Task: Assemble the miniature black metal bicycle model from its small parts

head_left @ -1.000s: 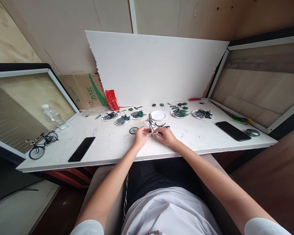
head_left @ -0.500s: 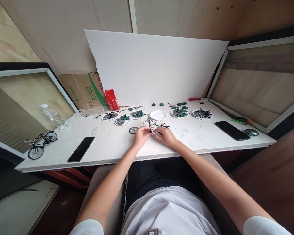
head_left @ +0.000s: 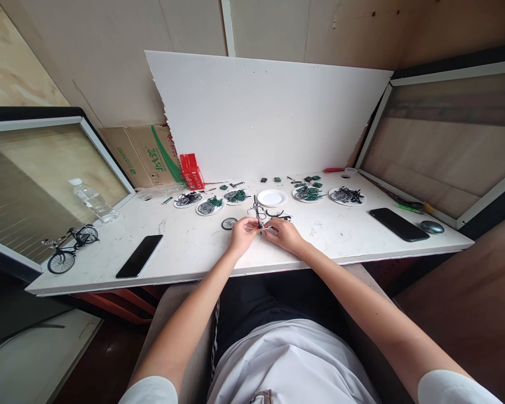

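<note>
My left hand [head_left: 242, 234] and my right hand [head_left: 284, 234] meet over the middle of the white table [head_left: 193, 252]. Both pinch a small part-built model bicycle frame [head_left: 257, 212] that stands up between their fingertips. A thin silver piece sticks out of my right fingers toward the frame; what it is I cannot make out. A loose small wheel [head_left: 229, 223] lies just left of my left hand. Black curved parts [head_left: 278, 214] lie just beyond my right hand.
Paper plates of green and black parts [head_left: 210, 206] [head_left: 347, 196] and one bare plate [head_left: 271, 197] line the back. Two black phones [head_left: 139, 256] [head_left: 399, 224] lie left and right. A finished model bicycle [head_left: 69, 248], water bottle [head_left: 93, 202], red box [head_left: 192, 171] and mouse [head_left: 432, 226] stand around.
</note>
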Tool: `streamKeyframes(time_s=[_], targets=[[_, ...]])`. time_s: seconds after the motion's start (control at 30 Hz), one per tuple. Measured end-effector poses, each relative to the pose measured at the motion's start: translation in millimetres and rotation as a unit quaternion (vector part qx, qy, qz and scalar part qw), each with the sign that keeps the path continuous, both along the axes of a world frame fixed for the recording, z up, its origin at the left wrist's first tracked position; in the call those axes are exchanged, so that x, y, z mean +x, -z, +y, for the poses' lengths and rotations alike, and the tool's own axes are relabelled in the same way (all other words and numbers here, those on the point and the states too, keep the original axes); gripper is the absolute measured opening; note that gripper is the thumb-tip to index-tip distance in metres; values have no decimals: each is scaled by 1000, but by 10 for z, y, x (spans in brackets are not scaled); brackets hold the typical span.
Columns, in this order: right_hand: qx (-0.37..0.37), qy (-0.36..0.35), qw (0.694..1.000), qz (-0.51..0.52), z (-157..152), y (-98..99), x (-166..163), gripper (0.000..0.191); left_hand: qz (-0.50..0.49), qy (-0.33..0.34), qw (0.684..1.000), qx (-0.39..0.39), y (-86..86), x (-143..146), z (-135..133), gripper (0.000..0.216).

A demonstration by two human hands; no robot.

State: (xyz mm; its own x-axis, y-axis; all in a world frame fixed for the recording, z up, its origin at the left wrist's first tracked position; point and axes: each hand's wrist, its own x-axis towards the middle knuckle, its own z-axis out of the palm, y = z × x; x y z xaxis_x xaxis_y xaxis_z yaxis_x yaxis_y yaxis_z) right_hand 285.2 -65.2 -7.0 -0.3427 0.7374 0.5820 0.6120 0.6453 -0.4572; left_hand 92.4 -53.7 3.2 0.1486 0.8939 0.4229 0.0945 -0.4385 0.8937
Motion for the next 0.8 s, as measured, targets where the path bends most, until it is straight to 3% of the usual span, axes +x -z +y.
streamKeyframes(time_s=[0.8], targets=[[-6, -9, 1000, -6, 20, 16, 2, 13, 24, -20, 999, 22, 2, 13, 1, 14]])
